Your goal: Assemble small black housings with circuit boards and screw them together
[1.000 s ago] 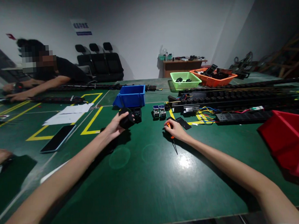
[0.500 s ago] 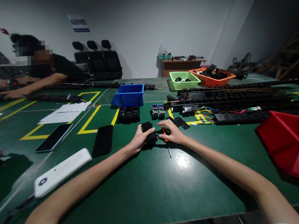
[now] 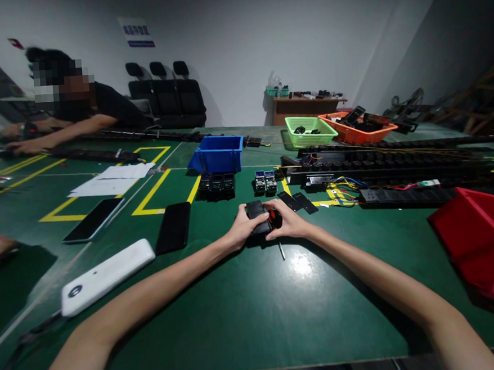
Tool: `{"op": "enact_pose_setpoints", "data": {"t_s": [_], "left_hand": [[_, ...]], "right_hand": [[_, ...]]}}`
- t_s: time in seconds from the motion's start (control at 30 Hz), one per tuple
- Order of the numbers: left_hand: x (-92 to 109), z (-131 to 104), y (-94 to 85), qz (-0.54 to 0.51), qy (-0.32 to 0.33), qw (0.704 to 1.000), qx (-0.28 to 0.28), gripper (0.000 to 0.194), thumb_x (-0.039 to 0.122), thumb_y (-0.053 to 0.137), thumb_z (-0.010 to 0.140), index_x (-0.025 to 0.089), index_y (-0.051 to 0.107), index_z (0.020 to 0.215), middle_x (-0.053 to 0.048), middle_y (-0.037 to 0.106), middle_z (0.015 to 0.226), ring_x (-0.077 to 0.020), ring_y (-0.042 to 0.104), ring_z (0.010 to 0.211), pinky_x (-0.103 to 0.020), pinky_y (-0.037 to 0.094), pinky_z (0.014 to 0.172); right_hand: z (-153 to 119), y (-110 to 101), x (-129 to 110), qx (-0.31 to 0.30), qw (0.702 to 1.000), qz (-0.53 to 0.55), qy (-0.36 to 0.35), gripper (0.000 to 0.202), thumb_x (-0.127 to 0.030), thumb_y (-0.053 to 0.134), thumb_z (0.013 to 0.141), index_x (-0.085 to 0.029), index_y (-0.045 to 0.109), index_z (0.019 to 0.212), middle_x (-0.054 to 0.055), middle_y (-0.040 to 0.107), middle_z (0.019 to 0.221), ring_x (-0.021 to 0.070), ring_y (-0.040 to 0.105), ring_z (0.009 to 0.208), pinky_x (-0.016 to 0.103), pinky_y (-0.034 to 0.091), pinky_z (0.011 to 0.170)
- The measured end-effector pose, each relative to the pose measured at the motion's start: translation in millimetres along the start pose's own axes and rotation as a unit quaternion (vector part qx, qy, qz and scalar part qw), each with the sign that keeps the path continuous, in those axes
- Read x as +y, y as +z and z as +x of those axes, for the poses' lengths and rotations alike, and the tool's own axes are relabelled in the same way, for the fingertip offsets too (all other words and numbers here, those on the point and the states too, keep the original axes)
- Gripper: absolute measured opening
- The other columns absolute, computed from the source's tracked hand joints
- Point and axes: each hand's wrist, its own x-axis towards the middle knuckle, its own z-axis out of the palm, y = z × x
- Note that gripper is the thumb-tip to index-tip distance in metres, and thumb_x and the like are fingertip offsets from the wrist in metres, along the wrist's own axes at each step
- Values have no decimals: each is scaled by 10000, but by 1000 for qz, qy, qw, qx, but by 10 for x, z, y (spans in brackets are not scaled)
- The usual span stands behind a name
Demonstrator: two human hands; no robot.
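My left hand (image 3: 245, 226) is closed around a small black box-shaped part (image 3: 256, 209), with its thumb across the front. My right hand (image 3: 289, 220) curves in from the other side, and its finger and thumb tips meet the right end of the part. Through the gap of that hand shows the orange handle of a screwdriver (image 3: 282, 252), whose metal shaft rests on the green table. Beyond the hands stand two small silver-and-blue modules (image 3: 265, 182) and a row of black modules (image 3: 216, 186). Flat black plates (image 3: 298, 202) lie just past my right hand.
On the left lie a black phone (image 3: 173, 228), another phone (image 3: 94, 220), a white handheld device (image 3: 108, 277) and papers (image 3: 109, 180). A blue bin (image 3: 217, 155), green basket (image 3: 310, 131), orange basket (image 3: 359, 133), black rails (image 3: 381, 167) and red bin (image 3: 479, 242) surround the work. A co-worker (image 3: 97, 105) leans over the far left.
My right hand has moved in from beside the black part to touch its right end. The part has turned in my left hand, showing a flatter face. The view has shifted slightly.
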Motion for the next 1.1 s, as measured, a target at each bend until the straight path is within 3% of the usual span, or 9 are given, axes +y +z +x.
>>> {"op": "enact_pose_setpoints", "data": {"t_s": [0.17, 0.4, 0.7, 0.93, 1.1], "left_hand": [[7, -17, -1, 16, 10, 1000, -2, 633, 312, 852, 627, 191, 458, 1108, -61, 626, 987, -194, 677, 858, -403, 572, 829], [25, -41, 21, 7, -13, 999, -35, 660, 319, 842, 644, 199, 412, 1130, -40, 626, 944, -171, 683, 711, -396, 596, 709], [99, 0, -54, -10, -56, 995, -82, 590, 347, 787, 715, 189, 408, 1139, -79, 643, 996, -183, 696, 651, -342, 584, 611], [131, 22, -74, 1, -59, 996, -67, 549, 346, 790, 713, 185, 456, 1118, -79, 640, 1017, -158, 682, 721, -275, 569, 607], [94, 32, -83, -3, -45, 997, -65, 573, 328, 808, 694, 183, 452, 1118, -83, 638, 1037, -167, 693, 758, -293, 582, 658]], "right_hand": [[1, 5, -19, 17, 1000, -14, 4, 928, -600, 847, 506, -217, 460, 1257, 112, 531, 1167, 296, 528, 1067, 454, 466, 915], [-4, 19, -35, 25, 999, -29, 9, 934, -625, 847, 471, -211, 455, 1210, 105, 520, 1116, 293, 533, 1006, 439, 476, 858], [-8, -19, -34, 1, 1000, 28, 7, 824, -505, 807, 649, -220, 426, 1323, 102, 526, 1182, 271, 538, 1090, 446, 468, 950], [-9, -47, -46, 0, 999, 53, -3, 763, -377, 769, 704, -228, 427, 1370, 103, 519, 1227, 262, 541, 1122, 445, 455, 988], [-6, -34, -4, 6, 998, 61, -1, 826, -420, 814, 660, -230, 437, 1370, 106, 518, 1240, 267, 547, 1121, 452, 463, 980]]}}
